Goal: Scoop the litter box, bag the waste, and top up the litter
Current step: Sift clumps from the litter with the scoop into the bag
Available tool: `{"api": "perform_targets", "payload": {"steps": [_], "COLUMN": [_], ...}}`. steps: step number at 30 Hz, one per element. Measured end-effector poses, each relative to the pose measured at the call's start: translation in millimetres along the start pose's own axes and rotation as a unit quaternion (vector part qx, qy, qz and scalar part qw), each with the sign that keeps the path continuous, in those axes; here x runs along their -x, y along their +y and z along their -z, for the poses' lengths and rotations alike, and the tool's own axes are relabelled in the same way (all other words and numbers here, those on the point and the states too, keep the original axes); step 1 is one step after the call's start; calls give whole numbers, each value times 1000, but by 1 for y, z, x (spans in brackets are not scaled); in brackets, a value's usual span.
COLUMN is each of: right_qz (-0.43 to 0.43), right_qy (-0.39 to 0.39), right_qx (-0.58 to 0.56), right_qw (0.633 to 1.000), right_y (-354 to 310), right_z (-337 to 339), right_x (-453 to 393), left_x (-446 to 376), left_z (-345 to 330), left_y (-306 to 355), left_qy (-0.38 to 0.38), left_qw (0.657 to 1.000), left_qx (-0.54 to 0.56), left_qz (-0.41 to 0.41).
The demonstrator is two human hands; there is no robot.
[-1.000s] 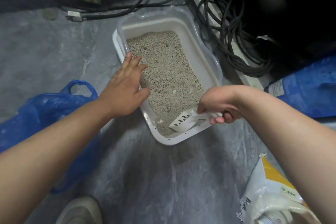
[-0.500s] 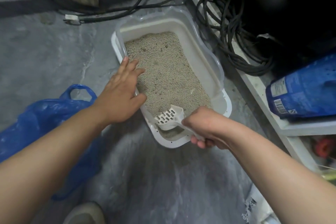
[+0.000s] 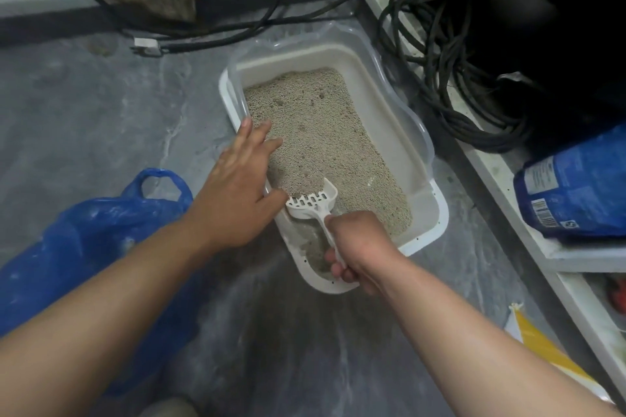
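Note:
A white litter box (image 3: 435,213) with a clear rim guard sits on the grey floor, filled with pale grey litter (image 3: 325,139). My right hand (image 3: 355,244) grips the handle of a white slotted scoop (image 3: 313,201), whose head is dug into the litter near the box's front left. My left hand (image 3: 237,186) rests flat, fingers straight, on the box's left rim. A bare patch of the box floor shows just behind the scoop. A blue plastic bag (image 3: 84,247) lies on the floor to the left of the box.
Black cables (image 3: 450,85) are coiled to the right of the box beside a white shelf edge (image 3: 501,186). A blue package (image 3: 576,189) lies on that shelf. A yellow and white litter sack (image 3: 542,349) pokes in at lower right. A white plug (image 3: 146,46) lies behind the box.
My right hand swung the scoop from the box's front right corner to the front left and pushed it forward into the litter. My left hand stayed on the left rim.

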State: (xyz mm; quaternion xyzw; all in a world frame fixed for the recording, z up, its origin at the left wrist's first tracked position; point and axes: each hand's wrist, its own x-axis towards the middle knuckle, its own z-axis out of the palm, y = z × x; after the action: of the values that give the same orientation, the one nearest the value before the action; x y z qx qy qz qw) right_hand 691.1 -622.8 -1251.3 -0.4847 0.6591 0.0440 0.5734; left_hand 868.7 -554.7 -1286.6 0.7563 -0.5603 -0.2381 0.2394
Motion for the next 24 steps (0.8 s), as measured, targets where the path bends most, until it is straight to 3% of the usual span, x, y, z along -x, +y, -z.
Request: {"api": "perform_targets", "payload": {"steps": [8,24], "right_qz": [-26,63], "right_qy": [-19,4], "right_qx": [-72,11], "right_qw": [997,998], "right_y": [-22,-102], "right_z": [-10,-30], "right_x": [-22,-89], "left_x": [-1,0], "left_z": [-3,1], "left_y": [5,2], "left_qy": [11,10], "left_qw": [1000,1000], "left_qx": [18,4], "left_qz": [11,-14]}}
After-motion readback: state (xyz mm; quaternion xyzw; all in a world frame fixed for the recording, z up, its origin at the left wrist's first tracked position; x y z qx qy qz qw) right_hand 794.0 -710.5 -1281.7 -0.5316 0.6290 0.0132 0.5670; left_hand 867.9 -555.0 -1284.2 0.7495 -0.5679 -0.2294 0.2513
